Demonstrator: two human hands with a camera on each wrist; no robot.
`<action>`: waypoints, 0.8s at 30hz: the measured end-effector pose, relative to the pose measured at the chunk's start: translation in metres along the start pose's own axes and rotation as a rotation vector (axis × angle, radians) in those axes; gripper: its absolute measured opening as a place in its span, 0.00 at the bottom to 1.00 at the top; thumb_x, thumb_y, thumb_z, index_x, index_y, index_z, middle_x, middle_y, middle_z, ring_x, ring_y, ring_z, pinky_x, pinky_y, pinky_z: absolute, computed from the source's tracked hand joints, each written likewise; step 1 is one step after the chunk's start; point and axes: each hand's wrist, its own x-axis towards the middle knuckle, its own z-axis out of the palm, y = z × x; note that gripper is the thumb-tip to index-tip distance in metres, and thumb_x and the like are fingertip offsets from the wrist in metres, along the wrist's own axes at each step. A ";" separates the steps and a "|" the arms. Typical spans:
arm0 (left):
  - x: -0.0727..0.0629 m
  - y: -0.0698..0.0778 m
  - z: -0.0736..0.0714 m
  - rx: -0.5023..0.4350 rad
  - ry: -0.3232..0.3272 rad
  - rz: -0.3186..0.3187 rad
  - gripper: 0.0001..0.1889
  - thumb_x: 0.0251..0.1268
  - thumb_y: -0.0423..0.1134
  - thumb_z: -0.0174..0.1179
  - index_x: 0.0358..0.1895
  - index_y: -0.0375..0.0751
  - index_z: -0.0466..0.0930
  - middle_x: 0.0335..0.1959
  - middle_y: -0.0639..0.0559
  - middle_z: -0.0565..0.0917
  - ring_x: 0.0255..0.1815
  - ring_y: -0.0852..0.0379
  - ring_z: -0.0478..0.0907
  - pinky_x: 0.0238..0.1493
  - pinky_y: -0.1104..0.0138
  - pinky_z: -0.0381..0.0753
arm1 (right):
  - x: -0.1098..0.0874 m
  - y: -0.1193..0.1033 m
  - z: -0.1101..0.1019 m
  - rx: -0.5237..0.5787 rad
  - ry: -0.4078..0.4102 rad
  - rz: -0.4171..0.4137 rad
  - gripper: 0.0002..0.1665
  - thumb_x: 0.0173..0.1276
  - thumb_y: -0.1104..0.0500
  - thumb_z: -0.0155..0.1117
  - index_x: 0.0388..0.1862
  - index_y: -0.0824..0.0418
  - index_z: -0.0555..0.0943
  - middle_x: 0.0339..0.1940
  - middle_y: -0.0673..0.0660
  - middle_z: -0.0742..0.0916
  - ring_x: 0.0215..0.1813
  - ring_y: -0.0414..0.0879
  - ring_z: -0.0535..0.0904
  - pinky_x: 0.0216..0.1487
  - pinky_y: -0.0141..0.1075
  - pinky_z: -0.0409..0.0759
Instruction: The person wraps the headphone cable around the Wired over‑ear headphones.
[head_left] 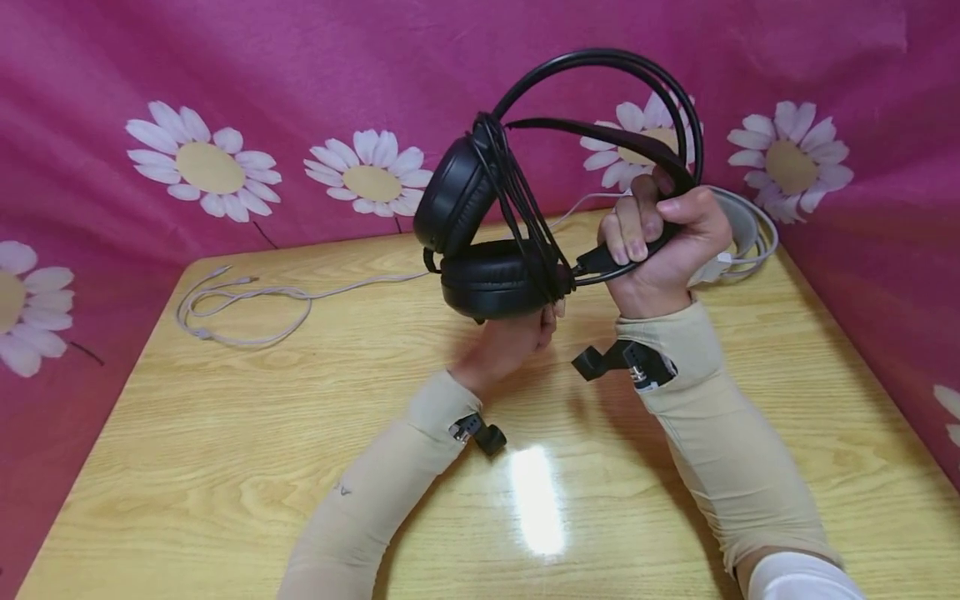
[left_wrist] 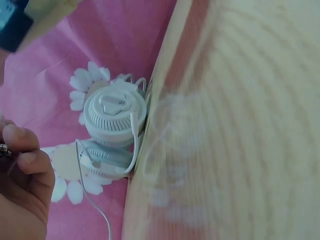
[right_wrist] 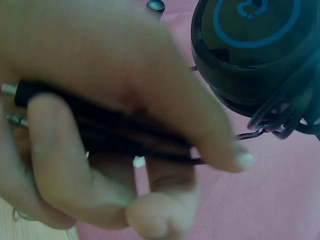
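Note:
Black over-ear headphones (head_left: pixel 487 279) are held up above the table, their cable (head_left: pixel 517 200) wound in loops around the ear cups. My right hand (head_left: pixel 660 242) grips the headband side together with the cable's end. In the right wrist view, two black audio plugs (right_wrist: pixel 105 120) with metal tips lie in the curled fingers of the right hand (right_wrist: pixel 115 80). Beneath the lower ear cup is my left hand (head_left: pixel 513 346), partly hidden by it. The left wrist view shows that hand (left_wrist: pixel 25 190) with curled fingers around a small metallic piece (left_wrist: pixel 4 150) at the frame's edge.
A white round device (left_wrist: pixel 115 112) with slotted faces stands at the table's back right, behind the right hand. A thin white cable (head_left: pixel 300 312) with plug ends lies coiled at the back left. A pink flowered cloth (head_left: pixel 465 50) hangs behind the wooden table (head_left: pixel 247 433).

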 end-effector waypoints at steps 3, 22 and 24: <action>0.002 -0.011 -0.001 0.210 0.011 0.068 0.14 0.84 0.35 0.39 0.40 0.35 0.73 0.28 0.55 0.72 0.22 0.64 0.66 0.24 0.72 0.67 | 0.001 0.001 -0.003 -0.031 0.010 -0.017 0.07 0.47 0.64 0.41 0.13 0.61 0.59 0.06 0.51 0.65 0.03 0.42 0.58 0.09 0.29 0.48; -0.011 0.023 0.016 0.833 0.119 -0.023 0.17 0.84 0.45 0.38 0.36 0.43 0.73 0.27 0.55 0.71 0.27 0.59 0.70 0.30 0.69 0.69 | 0.007 0.010 -0.014 -0.184 0.003 -0.143 0.10 0.42 0.66 0.52 0.13 0.62 0.60 0.05 0.49 0.60 0.03 0.40 0.55 0.09 0.28 0.45; -0.013 0.028 0.015 0.970 0.128 -0.018 0.16 0.83 0.44 0.39 0.35 0.44 0.72 0.26 0.55 0.71 0.27 0.57 0.71 0.29 0.68 0.70 | 0.007 0.011 -0.015 -0.243 -0.009 -0.188 0.09 0.40 0.68 0.55 0.16 0.64 0.64 0.06 0.48 0.58 0.03 0.39 0.53 0.08 0.29 0.46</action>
